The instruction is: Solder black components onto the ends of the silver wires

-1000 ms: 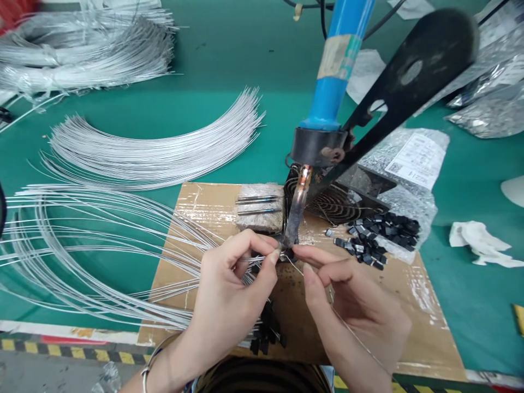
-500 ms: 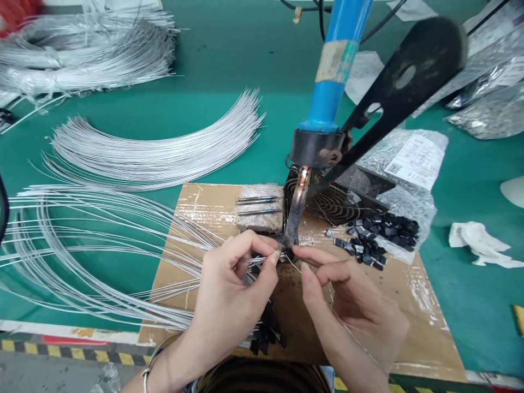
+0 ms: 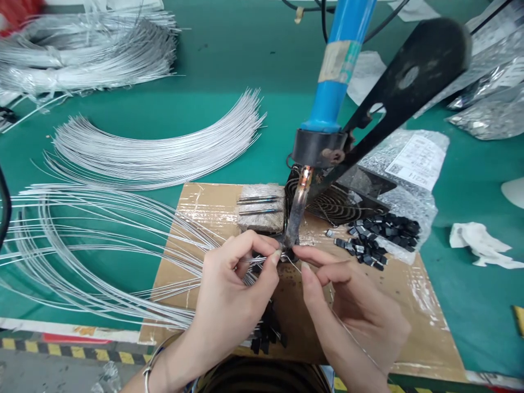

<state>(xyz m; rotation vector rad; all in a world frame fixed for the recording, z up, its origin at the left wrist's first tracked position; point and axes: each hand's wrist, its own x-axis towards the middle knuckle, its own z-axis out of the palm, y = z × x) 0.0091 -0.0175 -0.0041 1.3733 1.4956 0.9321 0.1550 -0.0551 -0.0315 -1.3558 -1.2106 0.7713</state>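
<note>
Beneath the tip of a blue-handled soldering iron [image 3: 301, 196], my left hand [image 3: 237, 284] pinches a thin white wire between thumb and forefinger. Its wire end and any part joined to it are too small to make out. My right hand [image 3: 354, 311] grips a strand of solder wire [image 3: 357, 343], which runs across the palm and up to the iron's tip. The right forefinger reaches close beside the tip. White wires [image 3: 180, 262] fan out to the left from behind my left hand. Several black connectors [image 3: 268, 330] hang below it.
A black bracket [image 3: 409, 82] holds the iron over a cardboard sheet [image 3: 417, 322]. Small black connectors [image 3: 372, 237] lie loose on the right, by a plastic bag [image 3: 426, 142]. A wrapped block [image 3: 261, 221] with metal rods stands behind my left hand. A white wire bundle [image 3: 155, 153] lies farther back.
Both hands stay in nearly the same place at the iron's tip. The whole view has shifted very slightly.
</note>
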